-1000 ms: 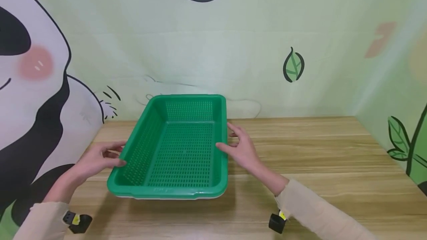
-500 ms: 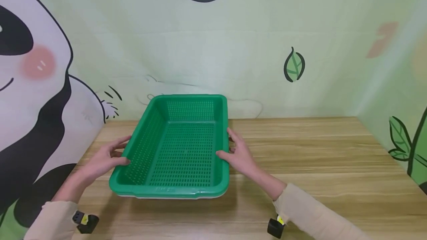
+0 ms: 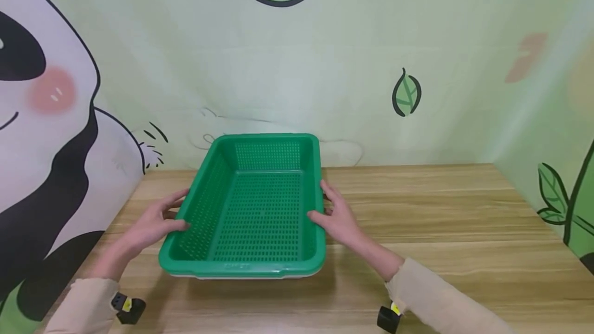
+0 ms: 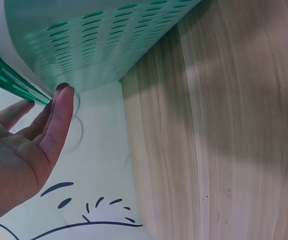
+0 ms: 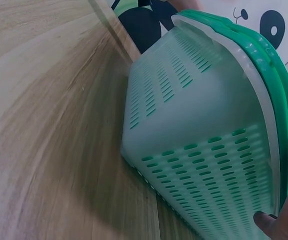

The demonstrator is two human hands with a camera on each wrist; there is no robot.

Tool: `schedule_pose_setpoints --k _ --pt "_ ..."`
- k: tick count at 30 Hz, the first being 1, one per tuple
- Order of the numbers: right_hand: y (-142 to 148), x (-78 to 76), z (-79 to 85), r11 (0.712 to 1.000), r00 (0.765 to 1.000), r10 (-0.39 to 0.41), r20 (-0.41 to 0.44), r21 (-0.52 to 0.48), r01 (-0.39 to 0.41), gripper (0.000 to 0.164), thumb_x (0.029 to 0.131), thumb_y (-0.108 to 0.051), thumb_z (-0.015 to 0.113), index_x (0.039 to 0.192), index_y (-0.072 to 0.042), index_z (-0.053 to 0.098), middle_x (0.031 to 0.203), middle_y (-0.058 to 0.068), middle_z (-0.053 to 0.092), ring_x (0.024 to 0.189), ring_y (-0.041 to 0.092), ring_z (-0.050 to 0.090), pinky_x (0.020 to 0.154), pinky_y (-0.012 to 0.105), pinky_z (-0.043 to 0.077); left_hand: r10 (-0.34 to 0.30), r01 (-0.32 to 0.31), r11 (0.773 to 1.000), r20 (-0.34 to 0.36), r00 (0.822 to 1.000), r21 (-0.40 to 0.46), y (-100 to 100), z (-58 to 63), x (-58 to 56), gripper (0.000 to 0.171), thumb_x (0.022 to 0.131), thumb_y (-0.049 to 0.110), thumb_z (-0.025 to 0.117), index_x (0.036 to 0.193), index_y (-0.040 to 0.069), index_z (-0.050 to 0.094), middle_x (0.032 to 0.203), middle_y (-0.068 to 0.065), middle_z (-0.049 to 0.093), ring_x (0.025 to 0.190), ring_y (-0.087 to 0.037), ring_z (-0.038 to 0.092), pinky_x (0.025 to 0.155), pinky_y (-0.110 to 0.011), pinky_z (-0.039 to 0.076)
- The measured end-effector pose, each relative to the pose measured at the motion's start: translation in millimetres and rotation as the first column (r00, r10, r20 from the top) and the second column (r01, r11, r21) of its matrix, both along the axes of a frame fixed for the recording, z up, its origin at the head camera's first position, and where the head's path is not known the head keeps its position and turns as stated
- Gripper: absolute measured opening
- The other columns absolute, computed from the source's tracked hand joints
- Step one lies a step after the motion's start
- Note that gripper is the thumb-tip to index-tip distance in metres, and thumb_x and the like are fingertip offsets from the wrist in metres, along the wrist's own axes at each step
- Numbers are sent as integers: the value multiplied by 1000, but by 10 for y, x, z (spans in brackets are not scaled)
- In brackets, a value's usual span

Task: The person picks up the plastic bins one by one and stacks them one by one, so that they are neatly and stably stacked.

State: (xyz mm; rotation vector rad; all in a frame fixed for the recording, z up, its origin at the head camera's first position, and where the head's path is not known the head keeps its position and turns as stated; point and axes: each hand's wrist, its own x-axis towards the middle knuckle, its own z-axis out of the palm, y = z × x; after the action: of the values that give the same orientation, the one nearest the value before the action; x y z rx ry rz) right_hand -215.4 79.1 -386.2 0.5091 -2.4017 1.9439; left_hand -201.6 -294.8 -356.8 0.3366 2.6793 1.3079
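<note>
A green perforated plastic basket (image 3: 241,270) sits nested in a whitish translucent basket (image 5: 198,100) with the same slotted walls. On the stack's left side my left hand (image 3: 150,224) holds the rim, thumb on top and fingers underneath. The left wrist view shows those fingertips (image 4: 64,100) right under the white rim. Across from it my right hand (image 3: 342,220) grips the right rim, its thumb over the green edge. In the right wrist view that hand shows only in part, at the lower right. Nothing lies inside the green basket.
A wood-grain table (image 3: 441,220) lies beneath the baskets, with their shadow on it. Behind it hangs a pale green cloth (image 3: 352,55) printed with leaves and a panda. Each wrist carries a small black camera (image 3: 131,311).
The basket stack has shifted slightly to the right. My left hand has moved right with its thumb further onto the rim. My right hand has slid a little nearer along its side.
</note>
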Motion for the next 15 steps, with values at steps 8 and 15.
schedule_pose_setpoints --k 8,15 --pt "85 -1 5 1000 1000 -9 3 16 9 73 79 2 59 142 3 20 140 20 29 119 32 40 90 41 45 -14 14 999 0 1000 30 97 14 18 75 82 9 59 144 0 16 133 -33 33 106 -40 51 77 -43 52" --pt "154 4 -2 1000 1000 -16 -3 1 16 73 79 3 58 141 5 20 142 20 27 119 33 39 90 42 45 -27 27 998 -2 1000 61 168 -3 11 76 82 7 59 143 -1 15 134 -33 33 105 -41 50 76 -43 52"
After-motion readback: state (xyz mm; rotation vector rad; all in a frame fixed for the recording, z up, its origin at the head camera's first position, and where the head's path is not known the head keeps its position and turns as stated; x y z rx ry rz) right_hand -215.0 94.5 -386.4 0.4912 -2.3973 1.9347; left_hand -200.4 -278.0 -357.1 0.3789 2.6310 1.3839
